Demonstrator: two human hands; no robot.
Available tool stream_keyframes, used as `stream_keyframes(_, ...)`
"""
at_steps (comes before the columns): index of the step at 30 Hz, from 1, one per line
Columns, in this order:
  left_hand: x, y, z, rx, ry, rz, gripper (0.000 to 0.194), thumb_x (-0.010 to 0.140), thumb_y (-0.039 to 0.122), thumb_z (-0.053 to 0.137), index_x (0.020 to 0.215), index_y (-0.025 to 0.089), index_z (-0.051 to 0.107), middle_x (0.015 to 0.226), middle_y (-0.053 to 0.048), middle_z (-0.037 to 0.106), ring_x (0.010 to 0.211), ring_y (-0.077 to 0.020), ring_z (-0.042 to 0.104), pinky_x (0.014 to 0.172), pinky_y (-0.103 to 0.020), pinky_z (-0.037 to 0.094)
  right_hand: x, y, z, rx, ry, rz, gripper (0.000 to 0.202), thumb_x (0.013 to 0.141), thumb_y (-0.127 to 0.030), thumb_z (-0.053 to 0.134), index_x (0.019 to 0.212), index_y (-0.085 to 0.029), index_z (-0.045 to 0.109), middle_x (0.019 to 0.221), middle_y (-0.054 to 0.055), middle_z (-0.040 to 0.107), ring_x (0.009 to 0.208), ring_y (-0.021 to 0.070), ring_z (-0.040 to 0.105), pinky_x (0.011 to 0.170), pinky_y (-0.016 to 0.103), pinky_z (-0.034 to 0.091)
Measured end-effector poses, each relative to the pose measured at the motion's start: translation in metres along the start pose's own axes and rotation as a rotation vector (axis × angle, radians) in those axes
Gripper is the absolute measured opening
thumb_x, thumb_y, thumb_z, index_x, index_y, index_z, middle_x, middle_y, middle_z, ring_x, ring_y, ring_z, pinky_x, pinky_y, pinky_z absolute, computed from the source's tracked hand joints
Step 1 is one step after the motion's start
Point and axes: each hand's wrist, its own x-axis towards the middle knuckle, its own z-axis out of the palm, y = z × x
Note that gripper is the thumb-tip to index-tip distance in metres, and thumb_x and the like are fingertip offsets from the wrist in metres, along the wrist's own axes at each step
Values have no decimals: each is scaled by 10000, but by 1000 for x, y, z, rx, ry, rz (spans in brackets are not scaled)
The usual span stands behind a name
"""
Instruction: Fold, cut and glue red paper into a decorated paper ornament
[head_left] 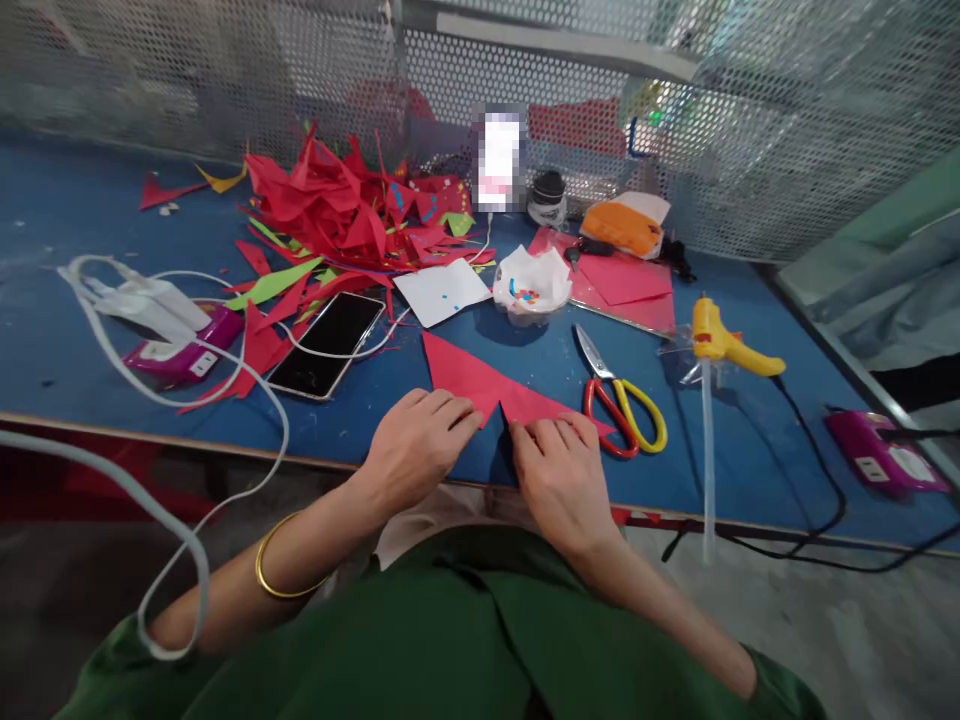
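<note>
A folded piece of red paper (469, 372) lies near the front edge of the blue table, with a V-shaped notch facing me. My left hand (422, 440) is closed on its left lower corner, thumb and fingers curled together. On the right part, my right hand (561, 475) grips the paper close to the notch, its fingers bent over the edge. Scissors (628, 412) with one red and one yellow handle rest just right of my right hand, blades slightly apart and pointing away. My fingers hide the paper's lower edges.
Beyond the paper are a white card (442, 292) and a paper-lined bowl (531, 285) of small coloured bits. A dark-screened phone (328, 345), white cables and red scraps (330, 205) lie left. A yellow glue gun (721, 343) and purple power socket (885, 455) are right.
</note>
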Motion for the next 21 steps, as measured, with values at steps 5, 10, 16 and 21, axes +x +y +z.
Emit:
stream_keyframes(5,0,-4,2,-24,-2,34,199,987,158,501,1048,144,690,937,-53,745,842,-206,665,651,-338,439,0,-10,-1,-12,-16,52,186,925,-111,563,986,-118,739,715,46,597,699,197,536,904,383,397)
stream_keyframes(10,2,-10,3,-12,6,63,193,988,160,506,1049,145,688,976,-57,748,874,-209,671,659,-334,468,2,-10,-2,19,-26,93,190,925,-110,553,963,-121,739,716,41,593,682,188,538,901,380,397)
stream_keyframes(16,5,-15,6,-7,-45,84,214,996,174,483,1005,148,696,896,-74,738,823,-189,667,652,-301,485,5,-9,-8,116,-98,93,233,975,-235,539,943,-113,735,752,59,631,714,210,588,888,407,407)
stream_keyframes(21,3,-16,9,-35,-70,81,220,983,156,474,1018,152,691,904,-86,728,837,-185,662,693,-301,511,14,20,-26,369,-114,104,211,993,-279,543,1023,-169,720,879,51,706,794,192,634,836,361,426)
